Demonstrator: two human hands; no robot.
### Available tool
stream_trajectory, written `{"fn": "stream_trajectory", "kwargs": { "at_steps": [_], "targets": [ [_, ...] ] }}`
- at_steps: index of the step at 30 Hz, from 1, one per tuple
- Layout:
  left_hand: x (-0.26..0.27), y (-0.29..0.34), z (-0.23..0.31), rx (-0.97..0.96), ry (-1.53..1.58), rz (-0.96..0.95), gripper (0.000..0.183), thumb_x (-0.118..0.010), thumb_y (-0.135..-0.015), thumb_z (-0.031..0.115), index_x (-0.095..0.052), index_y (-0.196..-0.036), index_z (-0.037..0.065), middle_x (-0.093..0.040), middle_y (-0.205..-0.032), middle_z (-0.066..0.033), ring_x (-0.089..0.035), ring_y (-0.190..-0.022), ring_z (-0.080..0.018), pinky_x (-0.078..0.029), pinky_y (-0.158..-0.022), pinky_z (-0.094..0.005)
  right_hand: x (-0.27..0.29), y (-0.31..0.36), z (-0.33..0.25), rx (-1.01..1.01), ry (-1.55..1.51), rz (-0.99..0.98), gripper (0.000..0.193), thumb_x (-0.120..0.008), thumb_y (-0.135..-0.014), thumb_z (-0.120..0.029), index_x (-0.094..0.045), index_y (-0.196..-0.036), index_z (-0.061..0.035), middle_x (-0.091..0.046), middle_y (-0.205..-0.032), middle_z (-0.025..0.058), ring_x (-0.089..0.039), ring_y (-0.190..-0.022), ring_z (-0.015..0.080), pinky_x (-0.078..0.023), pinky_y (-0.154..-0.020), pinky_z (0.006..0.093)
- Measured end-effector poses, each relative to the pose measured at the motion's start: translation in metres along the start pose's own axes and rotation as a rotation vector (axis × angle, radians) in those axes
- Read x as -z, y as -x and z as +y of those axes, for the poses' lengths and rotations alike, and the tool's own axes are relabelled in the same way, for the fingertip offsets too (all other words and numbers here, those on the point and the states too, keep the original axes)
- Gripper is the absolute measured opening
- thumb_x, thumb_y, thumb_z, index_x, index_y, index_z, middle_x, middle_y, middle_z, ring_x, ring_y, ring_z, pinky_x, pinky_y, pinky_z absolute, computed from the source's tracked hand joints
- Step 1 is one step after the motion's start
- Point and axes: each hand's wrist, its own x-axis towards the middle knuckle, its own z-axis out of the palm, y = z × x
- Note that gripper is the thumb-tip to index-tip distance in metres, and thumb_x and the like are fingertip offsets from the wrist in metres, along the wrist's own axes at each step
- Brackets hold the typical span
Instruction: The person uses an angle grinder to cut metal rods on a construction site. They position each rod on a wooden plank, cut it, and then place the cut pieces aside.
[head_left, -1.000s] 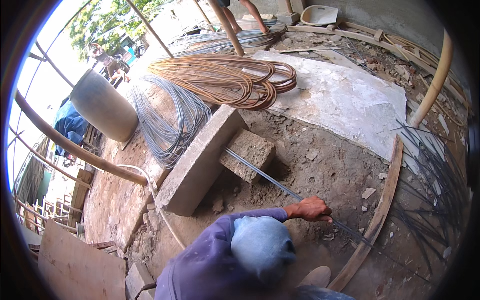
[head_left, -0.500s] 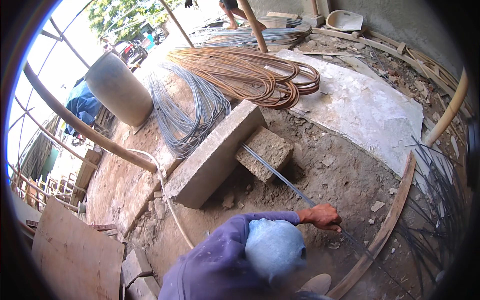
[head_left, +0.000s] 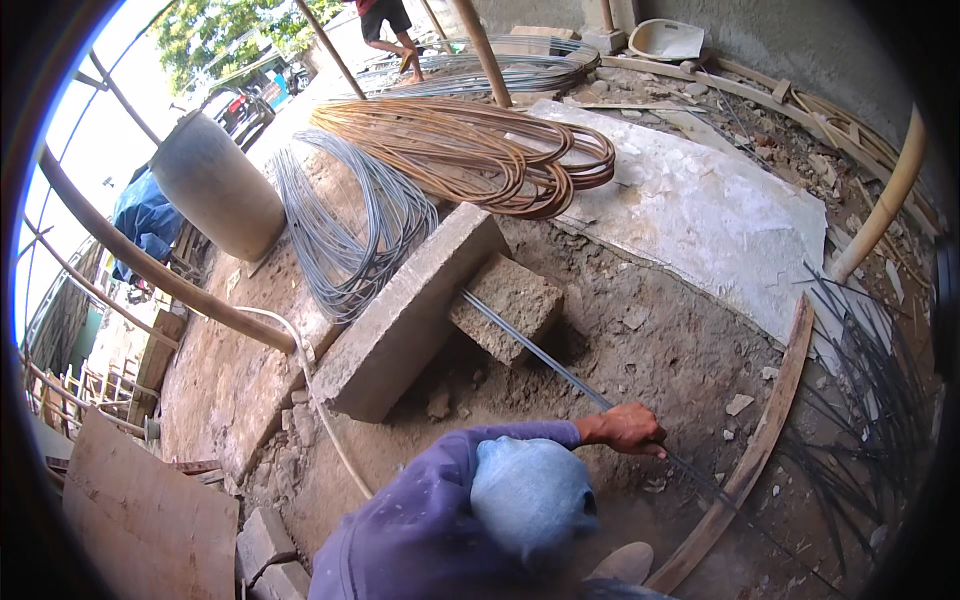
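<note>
co-worker (head_left: pixel 415 515) in purple's got a hand (head_left: pixel 632 429) gripping thin grey rods (head_left: pixel 540 352) that lie across the rough block (head_left: pixel 520 300) by the concrete beam (head_left: pixel 405 315), can't tell what the camera wearer's own hands are doing tbh

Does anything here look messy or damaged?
Yes: at the right, thin dark rods lie in a loose, crisscrossed tangle, unlike the looped rusty coils. The pale sheet between them looks worn, with patchy colour and an uneven edge.
</note>
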Motion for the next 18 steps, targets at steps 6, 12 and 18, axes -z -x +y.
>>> {"fn": "stream_trajectory", "kwargs": {
  "at_steps": [6,12,18],
  "targets": [
    [-0.005,0.001,-0.004,-0.039,0.004,0.063,0.052,-0.064,-0.106,0.059,-0.073,-0.095,0.009,-0.072,-0.079,-0.0199,-0.072,-0.082,-0.0474,-0.056,-0.071,-0.0581,0.01,0.0,0.003,0.0,-0.003,0.033,0.048,-0.086,-0.093,-0.022,-0.071,-0.127,0.0077,-0.073,-0.123,0.0176,-0.072,-0.1,0.0275,-0.063,-0.084,0.0435],
    [0.002,0.001,0.003,0.016,-0.017,-0.015,0.051,-0.063,-0.106,0.056,-0.074,-0.098,0.007,-0.074,-0.085,-0.0199,-0.073,-0.089,-0.0469,-0.057,-0.079,-0.0566,0.025,0.002,0.008,-0.002,-0.019,0.096,0.047,-0.085,-0.093,-0.021,-0.071,-0.128,0.0079,-0.073,-0.124,0.0186,-0.073,-0.102,0.028,-0.064,-0.085,0.0441],
    [0.003,0.001,0.003,0.021,-0.001,-0.016,0.051,-0.064,-0.106,0.056,-0.074,-0.098,0.007,-0.074,-0.085,-0.0198,-0.073,-0.09,-0.0468,-0.057,-0.079,-0.0568,0.052,0.007,0.012,0.01,-0.048,0.229,0.047,-0.085,-0.094,-0.02,-0.07,-0.129,0.0081,-0.072,-0.126,0.0197,-0.073,-0.104,0.0285,-0.064,-0.086,0.0447]
  ]
}}
